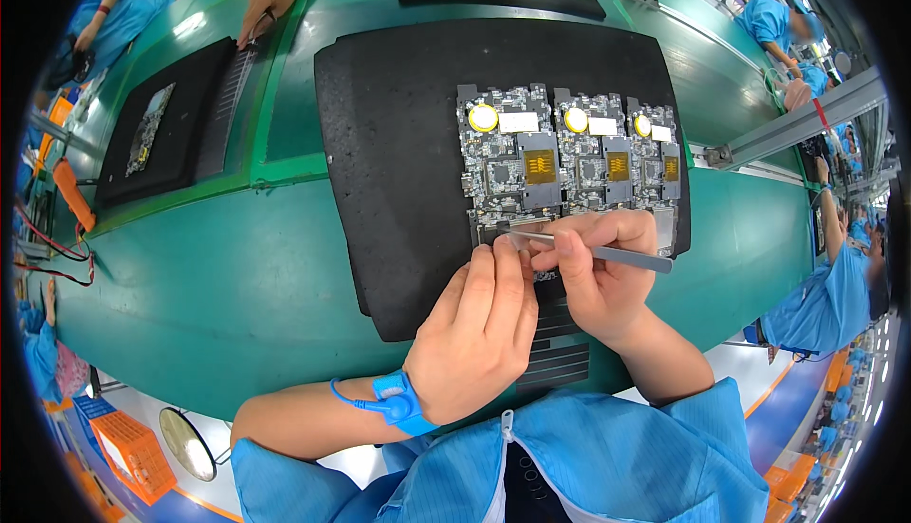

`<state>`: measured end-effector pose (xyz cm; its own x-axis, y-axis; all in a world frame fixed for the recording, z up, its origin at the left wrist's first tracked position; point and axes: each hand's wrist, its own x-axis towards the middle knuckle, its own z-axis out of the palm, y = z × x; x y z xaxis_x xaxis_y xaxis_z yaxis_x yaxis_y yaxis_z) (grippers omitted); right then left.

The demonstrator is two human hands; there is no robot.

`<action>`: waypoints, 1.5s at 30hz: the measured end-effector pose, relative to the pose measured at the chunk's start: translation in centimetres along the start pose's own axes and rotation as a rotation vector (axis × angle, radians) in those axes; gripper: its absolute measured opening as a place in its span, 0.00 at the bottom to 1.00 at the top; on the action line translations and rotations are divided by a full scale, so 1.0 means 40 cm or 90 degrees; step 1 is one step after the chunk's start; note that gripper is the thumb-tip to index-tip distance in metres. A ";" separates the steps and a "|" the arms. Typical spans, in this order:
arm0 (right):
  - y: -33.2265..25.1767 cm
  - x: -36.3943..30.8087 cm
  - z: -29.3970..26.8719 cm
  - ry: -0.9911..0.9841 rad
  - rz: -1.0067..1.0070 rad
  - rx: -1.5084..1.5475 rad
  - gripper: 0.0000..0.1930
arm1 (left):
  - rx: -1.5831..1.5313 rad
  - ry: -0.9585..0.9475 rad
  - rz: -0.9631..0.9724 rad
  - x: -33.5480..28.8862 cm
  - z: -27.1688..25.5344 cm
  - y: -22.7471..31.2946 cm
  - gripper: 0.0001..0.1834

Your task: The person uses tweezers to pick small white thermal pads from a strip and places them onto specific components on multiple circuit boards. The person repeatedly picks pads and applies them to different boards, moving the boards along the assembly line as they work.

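Three green-grey circuit boards lie side by side on a black foam mat (399, 134). Each carries a round yellow-rimmed cell and a dark amber square. My left hand (474, 333), with a blue wrist strap (397, 401) and coiled cord, rests its outstretched fingertips on the lower end of the leftmost board (508, 167). Metal tweezers (631, 258) are pinched in my right hand (612, 281). Their tips touch down at that same lower end, beside a small dark piece (502, 227). Right of it are the middle board (592, 158) and the right board (655, 167), whose lower part my right hand partly covers.
A sheet of dark strips (555, 364) lies under my wrists at the green bench's (237, 305) near edge. At far left, another person's hand (270, 6) reaches over a strip sheet beside a second black mat (195, 134). A metal frame bar (807, 120) crosses at right.
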<state>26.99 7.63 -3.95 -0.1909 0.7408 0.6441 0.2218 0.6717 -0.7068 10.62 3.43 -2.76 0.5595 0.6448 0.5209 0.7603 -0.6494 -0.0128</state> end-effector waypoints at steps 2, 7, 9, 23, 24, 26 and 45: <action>-0.006 0.004 0.000 0.010 0.045 0.036 0.09 | -0.004 -0.002 -0.001 0.000 0.000 0.000 0.19; -0.034 0.022 -0.035 0.166 0.198 0.289 0.08 | -0.064 0.012 -0.038 0.002 0.001 -0.002 0.21; -0.045 0.023 -0.078 0.215 0.215 0.341 0.07 | -0.096 0.008 -0.046 0.006 0.003 -0.008 0.23; -0.001 -0.056 -0.413 0.128 0.570 -0.081 0.19 | -0.376 -0.102 -0.555 -0.091 -0.151 -0.176 0.22; 0.002 -0.055 -0.400 0.089 0.601 -0.120 0.20 | -0.471 -0.160 -0.619 -0.101 -0.141 -0.177 0.21; 0.001 -0.058 -0.385 0.043 0.552 -0.237 0.22 | -0.428 -0.087 -0.565 -0.121 -0.123 -0.164 0.21; 0.120 -0.112 -0.486 0.062 0.423 0.209 0.19 | -0.993 0.086 -0.597 -0.032 -0.116 -0.095 0.27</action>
<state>47.50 7.37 -4.54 -0.0272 0.9976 0.0633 -0.0388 0.0623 -0.9973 5.49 3.20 0.60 0.0901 0.9944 -0.0555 -0.2400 0.0758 0.9678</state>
